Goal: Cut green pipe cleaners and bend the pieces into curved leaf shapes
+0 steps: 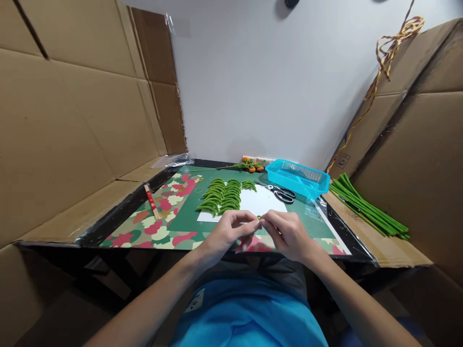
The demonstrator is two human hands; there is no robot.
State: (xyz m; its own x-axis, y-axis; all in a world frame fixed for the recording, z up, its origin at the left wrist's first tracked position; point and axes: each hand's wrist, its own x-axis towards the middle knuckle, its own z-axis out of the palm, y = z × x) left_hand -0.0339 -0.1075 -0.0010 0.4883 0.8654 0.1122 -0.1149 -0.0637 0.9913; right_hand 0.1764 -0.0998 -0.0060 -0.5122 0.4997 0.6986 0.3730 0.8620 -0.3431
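Above the front of the table, my left hand (235, 229) and my right hand (285, 231) meet fingertip to fingertip. Both pinch a small piece of green pipe cleaner (259, 217), mostly hidden by the fingers. Just beyond them lies a white sheet of paper (253, 200). On its left part, curved green pipe cleaner pieces (230, 195) are laid in two long columns, and a shorter group (249, 184) begins a third at the top. Black-handled scissors (284, 193) rest at the sheet's right edge, apart from my hands.
A blue plastic basket (296, 180) stands at the back right. Orange flowers on green stems (253, 165) lie along the back. Long green pipe cleaners (369, 207) are bundled on cardboard at right. A red-wrapped stick (151, 201) lies left on the green mat (184, 217). Cardboard walls (72, 111) flank the table.
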